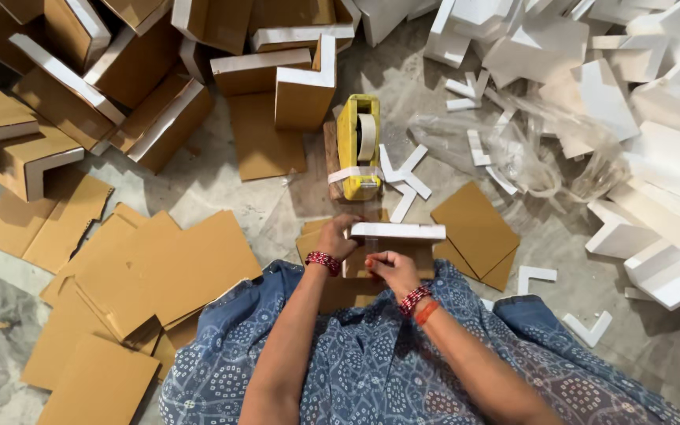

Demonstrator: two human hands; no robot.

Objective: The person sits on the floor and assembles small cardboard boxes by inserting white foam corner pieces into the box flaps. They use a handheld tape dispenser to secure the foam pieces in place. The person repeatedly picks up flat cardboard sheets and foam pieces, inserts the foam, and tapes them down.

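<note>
I hold an L-shaped white foam corner piece [397, 231] faced with brown cardboard, just in front of my lap. My left hand [337, 235] grips its left end. Against its near cardboard face my right hand [391, 270] presses with fingers closed on the piece. A yellow tape dispenser [358, 146] with a roll of clear tape stands on a wooden block just beyond the piece. A strip of tape hangs over its front end.
Cardboard squares [151, 267] lie stacked at my left and another pile [475, 230] at my right. Finished cardboard-faced corners [104, 79] are heaped at the far left. Bare white foam corners [655, 157] and a crumpled clear plastic bag [529, 149] fill the right.
</note>
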